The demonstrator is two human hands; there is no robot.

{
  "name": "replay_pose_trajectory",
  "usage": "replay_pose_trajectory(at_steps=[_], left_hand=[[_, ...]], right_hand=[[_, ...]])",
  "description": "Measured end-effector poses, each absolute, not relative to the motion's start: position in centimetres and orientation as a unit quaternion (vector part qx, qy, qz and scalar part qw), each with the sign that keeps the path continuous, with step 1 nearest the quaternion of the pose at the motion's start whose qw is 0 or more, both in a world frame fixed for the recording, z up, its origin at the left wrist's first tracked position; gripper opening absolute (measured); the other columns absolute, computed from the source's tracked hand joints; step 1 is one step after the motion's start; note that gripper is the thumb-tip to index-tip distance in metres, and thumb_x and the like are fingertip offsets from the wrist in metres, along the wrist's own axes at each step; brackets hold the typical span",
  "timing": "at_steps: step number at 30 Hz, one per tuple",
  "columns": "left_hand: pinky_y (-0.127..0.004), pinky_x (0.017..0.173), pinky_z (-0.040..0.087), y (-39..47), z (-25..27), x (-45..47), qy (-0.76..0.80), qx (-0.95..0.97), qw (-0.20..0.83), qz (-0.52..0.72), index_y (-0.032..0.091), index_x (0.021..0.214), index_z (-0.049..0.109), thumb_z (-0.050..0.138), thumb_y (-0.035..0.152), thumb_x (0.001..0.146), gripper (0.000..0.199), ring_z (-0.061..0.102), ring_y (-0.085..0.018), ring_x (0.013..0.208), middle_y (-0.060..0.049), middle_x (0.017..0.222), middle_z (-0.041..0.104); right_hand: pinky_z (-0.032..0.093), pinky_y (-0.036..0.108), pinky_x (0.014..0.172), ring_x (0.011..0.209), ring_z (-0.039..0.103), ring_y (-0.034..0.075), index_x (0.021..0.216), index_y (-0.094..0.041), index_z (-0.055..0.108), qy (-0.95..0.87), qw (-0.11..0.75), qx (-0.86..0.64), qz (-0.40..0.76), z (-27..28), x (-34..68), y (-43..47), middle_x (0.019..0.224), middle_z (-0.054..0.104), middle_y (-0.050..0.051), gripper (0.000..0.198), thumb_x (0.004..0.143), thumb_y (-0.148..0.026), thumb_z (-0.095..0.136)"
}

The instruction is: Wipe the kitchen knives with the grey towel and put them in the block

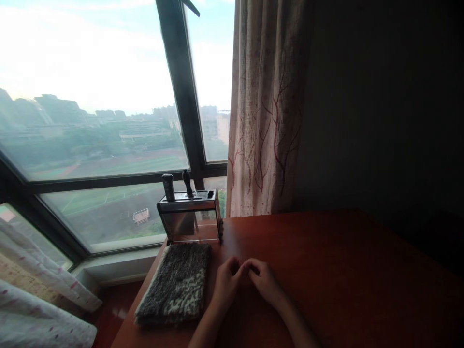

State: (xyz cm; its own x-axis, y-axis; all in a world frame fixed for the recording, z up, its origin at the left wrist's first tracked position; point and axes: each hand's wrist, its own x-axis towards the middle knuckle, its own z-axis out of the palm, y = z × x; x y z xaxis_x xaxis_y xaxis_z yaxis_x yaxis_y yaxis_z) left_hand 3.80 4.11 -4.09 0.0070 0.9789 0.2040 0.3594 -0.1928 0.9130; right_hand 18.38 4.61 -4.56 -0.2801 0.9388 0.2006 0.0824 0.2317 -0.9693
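Where left hand (227, 274) and right hand (261, 276) meet, fingers curled, contents cannot be told; grey cloth (177, 282), nine o'clock; knife stand (190, 204), between ten and eleven.

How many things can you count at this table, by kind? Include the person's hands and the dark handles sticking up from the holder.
Hands: 2 (left hand, right hand)
Fluffy grey-and-white cloth: 1
Boxy holder: 1
Upright dark handles: 2 (thicker handle, slimmer handle)
Total: 6
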Motion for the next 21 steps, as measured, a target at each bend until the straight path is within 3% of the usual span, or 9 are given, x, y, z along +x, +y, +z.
replay_pose_trajectory(at_steps=[6,10,16,21], left_hand=[[-0.027,0.062,0.047,3.3,-3.0,3.7,0.521,0.647,0.311,0.463,0.018,0.082,0.062,0.055,0.037,0.087,0.020,0.063,-0.019,0.070,-0.003,0.076,0.067],[-0.033,0.072,0.053,3.0,-0.8,1.3,0.536,0.676,0.213,0.458,0.020,0.097,0.064,0.054,0.033,0.086,0.020,0.067,-0.023,0.083,-0.008,0.093,0.071],[-0.048,0.093,0.048,3.1,1.2,-8.7,0.571,0.773,-0.021,0.276,0.025,0.106,0.069,0.058,0.028,0.081,0.028,0.062,-0.030,0.107,-0.010,0.115,0.069],[-0.056,0.100,0.044,2.8,-2.2,-16.3,0.596,0.772,-0.103,0.194,0.029,0.114,0.070,0.060,0.041,0.079,0.038,0.049,-0.037,0.128,-0.010,0.133,0.061]], right_hand=[[0.046,0.027,0.065,0.071,0.062,0.019,0.085,-0.018,0.068,-0.623,0.462,-0.408,0.482,-5.1,18.3,4.8,0.076,0.067,0.004,0.029,0.089,-0.042,0.054],[0.045,0.026,0.059,0.066,0.061,0.018,0.088,-0.017,0.066,-0.615,0.461,-0.415,0.487,-5.9,18.3,5.0,0.072,0.066,0.004,0.035,0.088,-0.051,0.054],[0.043,0.025,0.052,0.056,0.058,0.016,0.089,-0.016,0.064,-0.608,0.455,-0.423,0.495,-6.5,18.0,5.0,0.070,0.066,0.004,0.045,0.085,-0.060,0.052],[0.044,0.026,0.054,0.057,0.058,0.016,0.091,-0.016,0.064,-0.615,0.452,-0.427,0.485,-6.3,17.8,4.7,0.071,0.067,0.004,0.042,0.087,-0.056,0.051]])
